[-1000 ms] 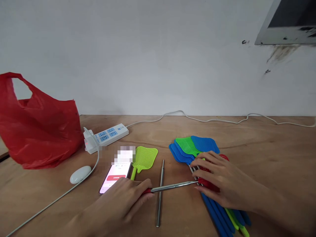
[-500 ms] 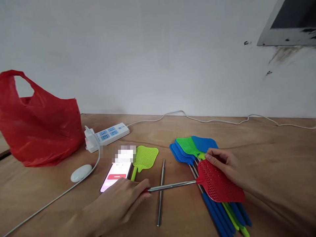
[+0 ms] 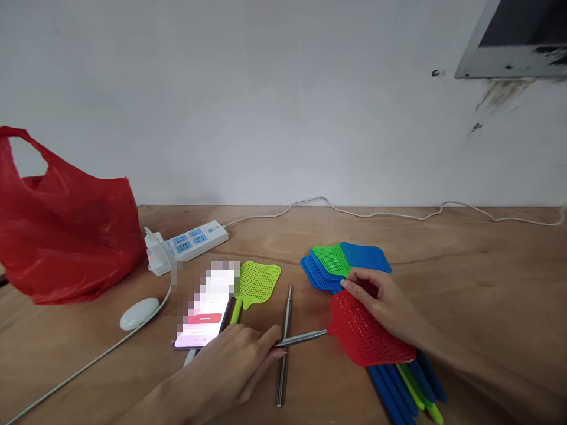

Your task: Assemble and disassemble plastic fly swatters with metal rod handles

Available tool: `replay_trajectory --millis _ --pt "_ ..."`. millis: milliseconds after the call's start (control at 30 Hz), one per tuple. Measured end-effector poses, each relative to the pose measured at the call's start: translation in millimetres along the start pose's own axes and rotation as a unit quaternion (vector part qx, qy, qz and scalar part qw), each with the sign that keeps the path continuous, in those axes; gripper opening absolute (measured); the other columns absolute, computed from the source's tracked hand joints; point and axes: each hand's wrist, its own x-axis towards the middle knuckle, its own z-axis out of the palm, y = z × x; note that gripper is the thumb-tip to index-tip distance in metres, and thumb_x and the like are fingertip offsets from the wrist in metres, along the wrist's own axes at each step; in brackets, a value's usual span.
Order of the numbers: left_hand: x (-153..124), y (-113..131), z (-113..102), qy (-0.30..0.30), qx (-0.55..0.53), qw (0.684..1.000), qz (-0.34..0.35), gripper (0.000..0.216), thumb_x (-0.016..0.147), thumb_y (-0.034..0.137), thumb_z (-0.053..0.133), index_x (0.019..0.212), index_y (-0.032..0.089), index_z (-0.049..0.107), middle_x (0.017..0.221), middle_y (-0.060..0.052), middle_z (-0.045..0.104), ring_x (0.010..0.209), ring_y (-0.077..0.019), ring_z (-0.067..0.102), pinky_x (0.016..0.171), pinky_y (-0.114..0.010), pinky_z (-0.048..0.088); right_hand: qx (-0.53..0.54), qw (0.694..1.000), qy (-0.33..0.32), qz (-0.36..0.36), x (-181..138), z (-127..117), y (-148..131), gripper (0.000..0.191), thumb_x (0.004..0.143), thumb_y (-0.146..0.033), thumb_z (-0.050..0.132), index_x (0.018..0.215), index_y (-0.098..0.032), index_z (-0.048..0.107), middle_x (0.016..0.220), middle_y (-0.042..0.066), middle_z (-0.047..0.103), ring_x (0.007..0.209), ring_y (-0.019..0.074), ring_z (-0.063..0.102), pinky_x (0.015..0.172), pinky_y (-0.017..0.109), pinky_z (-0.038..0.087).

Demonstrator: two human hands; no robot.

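Your left hand (image 3: 239, 361) is closed on the near end of the red swatter (image 3: 365, 333), fingers wrapped tight around the grip end of its steel shaft (image 3: 303, 338). Your right hand (image 3: 383, 302) is on the swatter's mesh head, fingers curled over the far edge and gripping it; the thumb is hidden behind the mesh. The red swatter runs left to right between your hands, low over the wooden table (image 3: 478, 265). Its head overlaps the pile of blue and green swatters (image 3: 343, 261) and covers part of their handles (image 3: 401, 386).

The shaft crosses above a loose metal rod (image 3: 287, 310) that lies flat, pointing away from you. Just left of the rod is a yellow-green swatter (image 3: 257, 281), head away from you, its handle running under your left hand. A phone (image 3: 204, 321) with a lit screen lies touching that swatter's left side, near your left fingers.

Further left there is a white oval device (image 3: 139, 313) on a cable and a white power strip (image 3: 191, 242). A red plastic bag (image 3: 66, 236) sits at the table's left end. A white cord (image 3: 376, 213) runs along the wall edge.
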Motion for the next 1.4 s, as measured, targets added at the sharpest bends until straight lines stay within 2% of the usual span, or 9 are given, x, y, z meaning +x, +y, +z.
replay_trajectory --millis 100,233,400,533,667,800,1000,1167,1400 --pt "0.4 2.0 -0.7 0.012 -0.014 1.000 -0.002 0.045 0.108 0.039 0.014 0.089 0.022 0.050 0.075 -0.004 0.067 0.061 -0.0222 0.063 0.053 -0.030 0.035 -0.089 0.995 0.014 -0.046 -0.1 -5.4 -1.0 0.034 0.099 -0.037 0.046 0.069 -0.022 0.051 0.065 -0.002 0.055 0.065 0.0174 0.052 0.064 0.031 0.040" --pt "-1.6 6.0 -5.8 0.045 -0.042 0.998 -0.002 0.036 0.108 0.038 0.023 0.090 0.022 0.050 0.074 -0.002 0.064 0.063 -0.0210 0.061 0.055 -0.030 0.035 -0.240 0.941 0.042 -0.236 -4.9 -15.2 -15.9 0.018 0.097 -0.018 0.046 0.097 -0.019 0.064 0.096 0.007 0.069 0.094 0.0256 0.057 0.088 0.044 0.038" --pt "-1.2 8.4 -9.1 0.057 -0.078 0.995 0.004 0.026 0.106 0.031 0.032 0.091 0.022 0.051 0.081 -0.001 0.065 0.067 -0.0197 0.061 0.057 -0.029 0.035 -0.305 0.878 -0.062 -0.365 -15.0 -0.5 -35.1 0.017 0.096 -0.019 0.050 0.106 -0.018 0.063 0.092 0.006 0.069 0.091 0.0245 0.059 0.096 0.045 0.036" --pt "0.7 10.2 -3.1 0.060 -0.071 0.996 0.007 0.031 0.108 0.032 0.027 0.094 0.021 0.053 0.080 -0.002 0.066 0.066 -0.0199 0.062 0.056 -0.030 0.036 -0.364 0.835 -0.085 -0.405 -17.8 20.2 -33.2 0.015 0.099 -0.023 0.051 0.090 -0.018 0.062 0.075 0.001 0.064 0.074 0.0211 0.057 0.087 0.041 0.039" --pt "-5.9 14.3 6.9 0.066 -0.110 0.992 -0.023 0.044 0.108 0.042 0.020 0.096 0.021 0.056 0.078 -0.003 0.067 0.067 -0.0187 0.061 0.060 -0.028 0.041 -0.354 0.836 -0.101 -0.406 -19.4 21.6 -31.6 0.021 0.101 -0.017 0.046 0.083 -0.019 0.058 0.070 -0.001 0.060 0.065 0.0178 0.054 0.081 0.037 0.039" --pt "-21.7 4.3 9.0 0.028 -0.270 0.959 -0.075 0.047 0.106 0.052 0.025 0.094 0.025 0.062 0.090 -0.002 0.069 0.081 -0.0172 0.062 0.071 -0.026 0.049 -0.342 0.839 -0.117 -0.407 -15.4 -1.8 -18.5 0.025 0.098 -0.008 0.042 0.084 -0.020 0.059 0.072 0.000 0.062 0.068 0.0179 0.056 0.083 0.036 0.039" --pt "-30.6 -16.6 -1.5 0.026 -0.313 0.937 -0.152 0.054 0.104 0.054 0.019 0.093 0.022 0.062 0.064 0.003 0.058 0.057 -0.0136 0.055 0.050 -0.021 0.044 -0.392 0.829 -0.006 -0.399 -3.9 -41.3 23.8 0.028 0.094 -0.005 0.045 0.101 -0.020 0.067 0.082 0.005 0.071 0.079 0.0222 0.061 0.087 0.043 0.044" --pt "-9.1 -9.3 -12.3 0.137 -0.089 0.964 -0.210 0.033 0.101 0.042 0.033 0.110 0.023 0.059 0.073 -0.001 0.065 0.069 -0.0218 0.063 0.061 -0.029 0.044 -0.372 0.811 0.026 -0.450 -10.0 -38.5 10.7 0.030 0.096 -0.004 0.049 0.115 -0.020 0.065 0.099 0.005 0.074 0.095 0.0222 0.063 0.099 0.048 0.044" --pt "9.4 -24.5 -10.4 0.081 0.040 0.955 -0.283 0.035 0.097 0.027 0.042 0.129 0.017 0.050 0.081 -0.009 0.070 0.076 -0.0300 0.069 0.064 -0.034 0.045 -0.357 0.800 0.052 -0.480 -14.9 -30.0 2.3 0.030 0.091 -0.003 0.061 0.117 -0.019 0.067 0.110 0.008 0.071 0.106 0.0231 0.061 0.101 0.047 0.047"
